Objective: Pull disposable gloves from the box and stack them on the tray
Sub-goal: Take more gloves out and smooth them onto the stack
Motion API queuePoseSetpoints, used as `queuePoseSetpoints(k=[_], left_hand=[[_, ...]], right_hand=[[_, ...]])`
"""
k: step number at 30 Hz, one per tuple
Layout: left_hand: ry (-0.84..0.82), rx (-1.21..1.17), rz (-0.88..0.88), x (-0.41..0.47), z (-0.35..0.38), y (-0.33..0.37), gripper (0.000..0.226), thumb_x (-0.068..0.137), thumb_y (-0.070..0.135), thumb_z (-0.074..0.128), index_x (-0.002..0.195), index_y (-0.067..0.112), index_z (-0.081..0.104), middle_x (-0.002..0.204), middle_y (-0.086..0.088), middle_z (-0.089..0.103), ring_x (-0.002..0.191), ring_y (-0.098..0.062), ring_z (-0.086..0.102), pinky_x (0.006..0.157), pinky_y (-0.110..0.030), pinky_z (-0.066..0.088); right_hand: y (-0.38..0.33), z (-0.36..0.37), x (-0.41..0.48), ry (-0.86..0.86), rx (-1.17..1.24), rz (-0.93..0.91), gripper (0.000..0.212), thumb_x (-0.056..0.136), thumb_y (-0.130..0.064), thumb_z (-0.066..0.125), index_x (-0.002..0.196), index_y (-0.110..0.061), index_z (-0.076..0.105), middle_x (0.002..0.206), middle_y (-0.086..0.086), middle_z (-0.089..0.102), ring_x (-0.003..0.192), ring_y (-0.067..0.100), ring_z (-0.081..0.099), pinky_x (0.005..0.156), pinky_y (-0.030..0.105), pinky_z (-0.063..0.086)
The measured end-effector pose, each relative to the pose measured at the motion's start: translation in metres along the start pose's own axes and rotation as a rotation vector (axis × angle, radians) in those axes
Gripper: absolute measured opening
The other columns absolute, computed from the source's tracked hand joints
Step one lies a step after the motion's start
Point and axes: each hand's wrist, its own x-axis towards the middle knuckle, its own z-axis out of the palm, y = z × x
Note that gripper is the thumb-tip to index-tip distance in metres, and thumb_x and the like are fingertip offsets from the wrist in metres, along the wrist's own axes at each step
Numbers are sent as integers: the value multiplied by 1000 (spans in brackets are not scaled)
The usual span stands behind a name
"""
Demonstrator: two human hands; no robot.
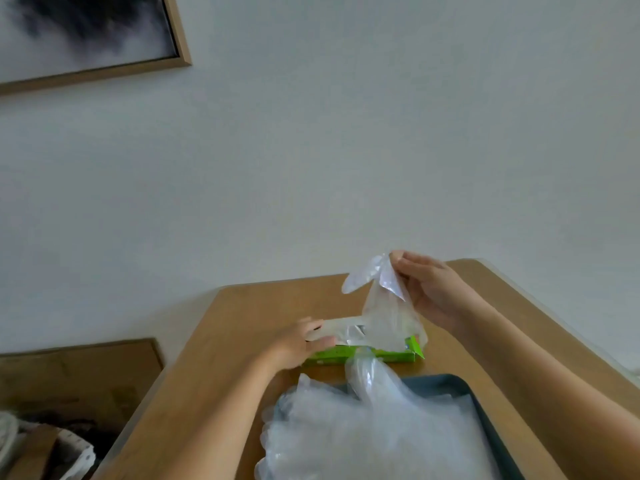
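— Could you read a brand on it from where you stood?

— No; the green cardboard box (375,356) had pale print along its near side, but it was too blurred to make out; it lay flat on the wooden table (239,327), just behind the dark grey-blue tray (462,384).

— And the glove itself?

— A thin clear plastic glove (384,308), crinkled and see-through, half drawn out; its lower end was at the slot in the top of the box, and its upper end rose to the right hand (427,289), with one floppy finger drooping to the left.

— How did that hand hold it?

— By a pinch; thumb and fingertips (398,259) were closed on the glove's top edge, and the other fingers were loosely curled below.

— The other hand?

— The left hand (298,341) was at the box's left end, fingers over the top and thumb on the near side, gripping it; a second strip of clear film lay against those fingers.

— And the tray?

— A heap of clear gloves (363,434) covered most of it and spilled over its left rim; one twisted glove trailed from the box's front down onto the heap.
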Motion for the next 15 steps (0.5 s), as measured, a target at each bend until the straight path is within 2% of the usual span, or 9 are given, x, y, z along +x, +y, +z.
queuePoseSetpoints(k=[1, 3, 4, 5, 7, 9, 10, 13, 15], left_hand=[[27, -141, 48, -7, -8, 9, 108, 65, 92, 33, 149, 25, 31, 156, 5, 29, 139, -11, 32, 101, -15, 30], [60, -496, 182, -27, -21, 29, 105, 60, 93, 33, 144, 31, 40, 148, 14, 40, 133, -2, 39, 88, -2, 33], [25, -661, 252, -37, -25, 38, 98, 59, 91, 42, 138, 32, 46, 143, 16, 47, 132, 0, 41, 91, -3, 35], [-29, -777, 308, -46, -27, 47, 95, 56, 89, 52, 132, 32, 52, 139, 14, 53, 132, -2, 44, 99, -11, 37], [-104, -827, 373, -61, -27, 64, 88, 58, 77, 66, 129, 26, 57, 132, 4, 61, 126, -11, 53, 104, -27, 42], [-82, -876, 355, -75, -18, 79, 76, 65, 56, 78, 128, 18, 58, 123, -4, 66, 117, -17, 61, 99, -29, 48], [-8, -902, 319, -78, -12, 84, 64, 68, 43, 83, 121, 13, 62, 115, -8, 69, 109, -20, 65, 96, -30, 50], [259, -868, 194, -84, 2, 91, 14, 83, 16, 73, 88, 2, 70, 83, -13, 71, 77, -21, 67, 74, -28, 52], [275, -903, 110, -90, 6, 87, 17, 87, 14, 69, 72, 6, 67, 69, -8, 67, 64, -15, 62, 65, -25, 48]], right_hand=[[-6, 7, -7, 25, -60, 39, 23, 98, -9, 43, 81, -2, 57, 61, 4, 57, 53, 10, 55, 55, 21, 46], [-13, 18, -21, 55, -148, 122, 25, 99, -7, 42, 84, 3, 60, 57, 4, 61, 49, 12, 57, 46, 17, 46], [-14, 21, -27, 64, -172, 156, 26, 99, -6, 43, 83, 4, 61, 56, 5, 62, 48, 13, 57, 44, 16, 45], [-15, 24, -33, 78, -178, 190, 27, 99, -5, 43, 82, 4, 62, 56, 6, 63, 46, 13, 58, 43, 16, 45], [-13, 29, -44, 80, -178, 273, 25, 99, -7, 45, 88, 5, 64, 62, 10, 67, 50, 14, 63, 48, 20, 50], [-9, 35, -56, 76, -175, 324, 24, 98, -9, 47, 100, 9, 64, 79, 17, 70, 64, 20, 68, 58, 27, 55], [-5, 36, -60, 80, -153, 348, 27, 98, -9, 47, 108, 11, 62, 89, 21, 70, 72, 24, 68, 64, 31, 57], [3, 39, -78, 50, -144, 400, 41, 96, -22, 53, 122, 10, 56, 108, 24, 66, 88, 30, 64, 81, 40, 53], [3, 36, -95, -76, -245, 382, 57, 88, -40, 65, 130, -5, 52, 122, 19, 63, 102, 29, 64, 91, 44, 51]])
